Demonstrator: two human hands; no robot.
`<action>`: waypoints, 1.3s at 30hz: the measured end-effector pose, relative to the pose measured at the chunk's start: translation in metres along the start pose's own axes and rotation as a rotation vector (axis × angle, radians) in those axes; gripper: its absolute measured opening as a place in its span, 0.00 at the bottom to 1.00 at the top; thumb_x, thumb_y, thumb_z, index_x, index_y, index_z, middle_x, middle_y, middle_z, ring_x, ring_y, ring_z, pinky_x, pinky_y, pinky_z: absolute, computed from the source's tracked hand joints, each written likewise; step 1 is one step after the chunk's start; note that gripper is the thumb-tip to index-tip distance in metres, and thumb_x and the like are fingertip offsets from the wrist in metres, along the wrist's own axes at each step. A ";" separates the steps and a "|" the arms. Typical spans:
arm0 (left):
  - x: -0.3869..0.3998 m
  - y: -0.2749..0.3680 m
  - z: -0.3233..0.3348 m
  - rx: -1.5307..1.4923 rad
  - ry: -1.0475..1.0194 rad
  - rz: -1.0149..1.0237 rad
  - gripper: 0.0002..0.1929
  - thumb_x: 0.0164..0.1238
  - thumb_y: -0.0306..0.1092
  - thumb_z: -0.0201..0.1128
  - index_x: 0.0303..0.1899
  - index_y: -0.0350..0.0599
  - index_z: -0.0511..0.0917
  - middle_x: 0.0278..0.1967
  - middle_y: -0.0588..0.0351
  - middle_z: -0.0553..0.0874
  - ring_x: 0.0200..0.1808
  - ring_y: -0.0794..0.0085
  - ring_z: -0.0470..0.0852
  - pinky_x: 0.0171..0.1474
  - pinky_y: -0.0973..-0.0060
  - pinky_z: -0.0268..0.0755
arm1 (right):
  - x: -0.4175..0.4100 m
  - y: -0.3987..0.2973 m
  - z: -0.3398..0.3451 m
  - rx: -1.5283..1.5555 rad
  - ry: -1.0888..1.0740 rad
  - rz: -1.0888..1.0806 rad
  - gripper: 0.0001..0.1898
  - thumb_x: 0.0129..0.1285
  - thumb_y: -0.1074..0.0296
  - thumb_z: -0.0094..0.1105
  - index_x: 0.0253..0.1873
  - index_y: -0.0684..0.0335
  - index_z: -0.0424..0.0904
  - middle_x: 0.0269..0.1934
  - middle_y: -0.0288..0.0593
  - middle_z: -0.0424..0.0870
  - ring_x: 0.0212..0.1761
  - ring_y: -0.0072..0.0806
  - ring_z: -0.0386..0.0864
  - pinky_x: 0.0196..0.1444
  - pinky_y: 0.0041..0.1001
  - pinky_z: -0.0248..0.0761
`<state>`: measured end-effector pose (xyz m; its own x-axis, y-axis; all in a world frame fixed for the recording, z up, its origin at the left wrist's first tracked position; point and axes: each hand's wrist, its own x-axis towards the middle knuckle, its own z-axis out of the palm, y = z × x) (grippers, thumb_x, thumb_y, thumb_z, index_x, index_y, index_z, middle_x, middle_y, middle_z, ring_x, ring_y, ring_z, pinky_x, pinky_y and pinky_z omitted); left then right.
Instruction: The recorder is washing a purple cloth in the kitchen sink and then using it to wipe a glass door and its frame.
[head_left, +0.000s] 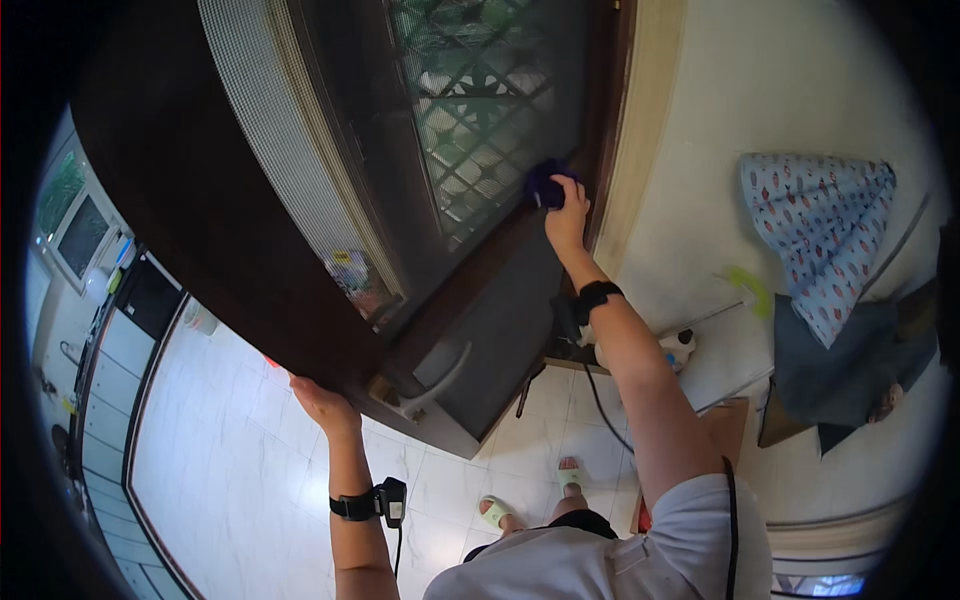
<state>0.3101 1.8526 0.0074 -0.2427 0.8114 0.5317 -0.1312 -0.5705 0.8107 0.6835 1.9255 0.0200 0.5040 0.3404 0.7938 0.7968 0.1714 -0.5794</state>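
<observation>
Before me stands a dark-framed door (495, 330) with a grey panel, a curved lever handle (442, 382) and a latticed mesh window (480, 112). My right hand (568, 214), reaching up and forward, presses a dark purple cloth (546, 184) against the door frame beside the mesh. My left hand (326, 405) is at the lower edge of the dark brown door part (247, 217) on the left and appears to grip it; its fingers are partly hidden. A small red thing (271, 361) peeks out by those fingertips, too little visible to name.
White tiles (247, 450) cover the floor under my feet. On the left stand a counter with cabinets (112, 405) and a bucket (199, 319). A fish-patterned cloth (821, 225) hangs on the right wall above a dark cloth (832, 360). A cable (600, 401) trails from my right wrist.
</observation>
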 end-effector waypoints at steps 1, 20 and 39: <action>-0.003 -0.007 0.000 -0.044 0.073 -0.001 0.36 0.66 0.60 0.28 0.59 0.32 0.57 0.58 0.47 0.65 0.59 0.65 0.64 0.61 0.72 0.53 | 0.000 -0.007 -0.003 0.065 -0.048 -0.061 0.22 0.38 0.86 0.46 0.41 0.56 0.72 0.41 0.46 0.71 0.46 0.48 0.65 0.47 0.38 0.60; -0.023 0.038 0.023 -0.018 0.571 -0.059 0.42 0.58 0.68 0.38 0.61 0.37 0.53 0.60 0.46 0.59 0.61 0.58 0.58 0.64 0.65 0.49 | 0.073 0.073 0.013 0.296 0.049 0.309 0.22 0.41 0.76 0.51 0.47 0.57 0.70 0.41 0.52 0.72 0.49 0.49 0.68 0.52 0.37 0.62; 0.000 0.040 0.003 -0.112 0.678 -0.021 0.36 0.61 0.63 0.39 0.60 0.42 0.57 0.58 0.50 0.63 0.57 0.60 0.65 0.60 0.64 0.57 | 0.060 0.114 0.053 0.293 0.280 0.414 0.24 0.54 0.73 0.55 0.56 0.68 0.61 0.54 0.53 0.65 0.57 0.42 0.63 0.59 0.33 0.55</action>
<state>0.3075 1.8302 0.0411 -0.7820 0.5848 0.2157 -0.2324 -0.5946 0.7697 0.7864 2.0145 -0.0083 0.8547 0.1828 0.4860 0.4092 0.3390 -0.8472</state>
